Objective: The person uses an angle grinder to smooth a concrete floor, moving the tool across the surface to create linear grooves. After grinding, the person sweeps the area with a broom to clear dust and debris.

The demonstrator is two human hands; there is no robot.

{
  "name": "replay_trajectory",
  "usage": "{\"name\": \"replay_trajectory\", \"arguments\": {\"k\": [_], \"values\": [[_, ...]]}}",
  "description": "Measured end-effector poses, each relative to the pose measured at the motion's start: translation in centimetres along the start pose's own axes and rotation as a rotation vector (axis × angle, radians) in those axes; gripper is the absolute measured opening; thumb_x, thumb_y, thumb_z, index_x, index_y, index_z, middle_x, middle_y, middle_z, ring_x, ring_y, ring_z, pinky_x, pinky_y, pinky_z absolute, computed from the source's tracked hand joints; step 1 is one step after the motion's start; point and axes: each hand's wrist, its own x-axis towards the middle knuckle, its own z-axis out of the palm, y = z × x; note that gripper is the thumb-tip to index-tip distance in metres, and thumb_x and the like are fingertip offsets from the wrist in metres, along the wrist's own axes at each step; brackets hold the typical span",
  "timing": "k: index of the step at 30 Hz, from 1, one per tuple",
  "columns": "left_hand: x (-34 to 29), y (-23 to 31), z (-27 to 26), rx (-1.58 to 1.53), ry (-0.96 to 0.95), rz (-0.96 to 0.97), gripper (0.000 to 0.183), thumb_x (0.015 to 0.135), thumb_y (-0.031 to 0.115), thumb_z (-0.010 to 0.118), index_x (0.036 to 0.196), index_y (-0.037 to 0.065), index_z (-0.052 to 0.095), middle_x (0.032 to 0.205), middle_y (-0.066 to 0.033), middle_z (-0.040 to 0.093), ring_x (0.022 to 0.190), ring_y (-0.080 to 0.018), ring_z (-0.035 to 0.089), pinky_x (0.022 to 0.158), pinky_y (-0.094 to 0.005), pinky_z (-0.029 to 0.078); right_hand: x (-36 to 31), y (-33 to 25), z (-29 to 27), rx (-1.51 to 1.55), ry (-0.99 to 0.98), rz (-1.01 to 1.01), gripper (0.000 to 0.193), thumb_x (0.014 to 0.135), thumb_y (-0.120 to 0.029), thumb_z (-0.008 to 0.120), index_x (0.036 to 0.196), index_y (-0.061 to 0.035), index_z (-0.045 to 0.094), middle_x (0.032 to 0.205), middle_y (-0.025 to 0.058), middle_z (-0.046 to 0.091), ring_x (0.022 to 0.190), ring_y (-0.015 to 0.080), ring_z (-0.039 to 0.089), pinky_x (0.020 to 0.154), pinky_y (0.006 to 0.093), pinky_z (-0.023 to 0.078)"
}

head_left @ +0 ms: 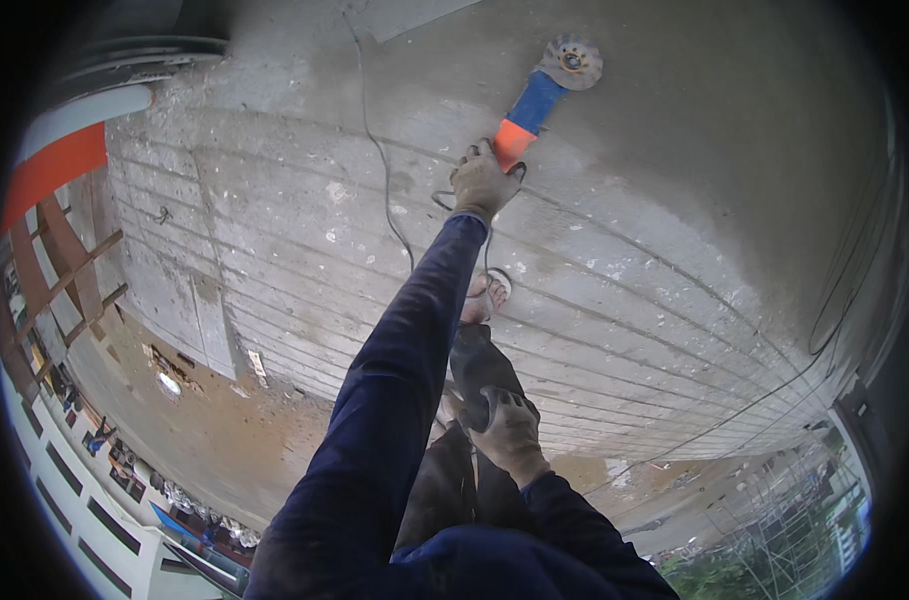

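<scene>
Grinder [536, 100] is out ahead of the person over the grooved concrete floor [304, 220], well in from floor's L edge w/ the orange beam [54, 172]. It lies straight off the tips of the L hand [485, 187], ahead & a bit R. Long axis runs on roughly in line w/ the L forearm: orange tail nearest the person, blue body mid, disc [573, 62] at far end, its face turned up to view. L hand is by far the nearer, arm at full stretch; R hand [512, 438] is well back, down by the leg [486, 362]

L fingers look wrapped abt the tail, thumb on R side; can't tell how tight. R fingers are bent at a dark patch, cloth or some item, can't make out which, so can't say if they grip anything

Hidden: rear of tail under L glove, incl. any switch there. Cord [363, 80] runs L of the arm, then goes behind the sleeve [374, 410]; whether it feeds the grinder isn't clear. Also unclear if disc touches floor or hangs just above. Foot [482, 300] partly cut off by arm & leg
</scene>
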Motion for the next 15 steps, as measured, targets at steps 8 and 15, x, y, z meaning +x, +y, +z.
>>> {"name": "replay_trajectory", "arguments": {"k": [8,15], "values": [[-28.0,-10.7,-0.1,-0.256,-0.168,-0.294,0.061,0.090,0.040,0.067,0.136,0.002,0.054,0.130,-0.0206,0.063,0.123,-0.0401,0.061,0.104,-0.0518,0.047,-1.8,1.1,1.9,-0.393,-0.123,-0.070,0.058,0.083,-0.043,0.082,0.126,-0.0081,0.063,0.121,0.0143,0.070,0.113,0.0343,0.066,0.102,0.0462,0.048],[-60.3,-29.3,4.8,-0.443,-0.466,-1.088,0.065,0.086,0.047,0.062,0.127,-0.003,0.063,0.127,-0.0295,0.068,0.123,-0.0421,0.065,0.105,-0.0465,0.050,-4.4,2.2,5.6,-0.692,-0.056,-0.169,0.056,0.088,-0.044,0.078,0.127,-0.0070,0.064,0.123,0.0138,0.069,0.118,0.0338,0.063,0.104,0.0466,0.046]]}}
